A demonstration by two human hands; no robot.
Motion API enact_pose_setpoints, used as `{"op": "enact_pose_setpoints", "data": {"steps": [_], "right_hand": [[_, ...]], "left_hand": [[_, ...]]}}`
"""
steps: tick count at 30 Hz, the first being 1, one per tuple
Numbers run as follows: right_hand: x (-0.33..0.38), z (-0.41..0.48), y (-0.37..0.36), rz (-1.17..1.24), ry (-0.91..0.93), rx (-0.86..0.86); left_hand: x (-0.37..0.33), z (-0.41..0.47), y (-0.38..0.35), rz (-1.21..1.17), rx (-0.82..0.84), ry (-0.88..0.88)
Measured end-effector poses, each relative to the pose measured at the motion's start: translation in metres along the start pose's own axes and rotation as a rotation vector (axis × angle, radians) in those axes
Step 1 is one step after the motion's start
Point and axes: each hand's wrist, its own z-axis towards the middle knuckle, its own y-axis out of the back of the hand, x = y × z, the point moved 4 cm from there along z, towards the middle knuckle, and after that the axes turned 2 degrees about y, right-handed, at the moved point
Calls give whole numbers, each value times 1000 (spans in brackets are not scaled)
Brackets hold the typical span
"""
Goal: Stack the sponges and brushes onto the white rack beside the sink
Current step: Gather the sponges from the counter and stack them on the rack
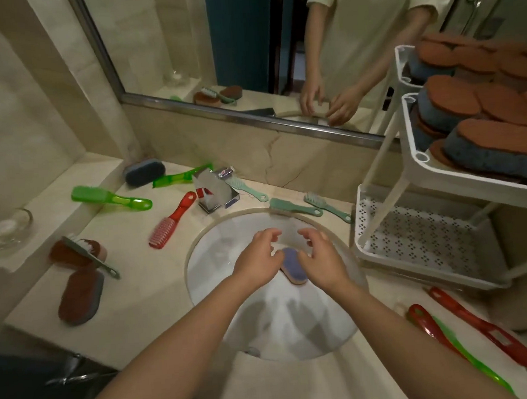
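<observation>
no readable text, labels or numbers

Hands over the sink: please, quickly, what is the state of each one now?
Left hand: curled beside the blue sponge; grip cannot be told.
Right hand: the same, cannot be told.

A home bathroom – round white sink (198, 265) set in a marble counter (145, 299), wall mirror (246, 46) above
</observation>
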Motion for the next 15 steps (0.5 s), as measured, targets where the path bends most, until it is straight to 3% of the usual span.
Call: {"op": "enact_pose_setpoints", "data": {"steps": [15], "right_hand": [[-80,65,-71,-123,-356,281]], "left_hand": [[89,74,-68,-189,345,373]]}}
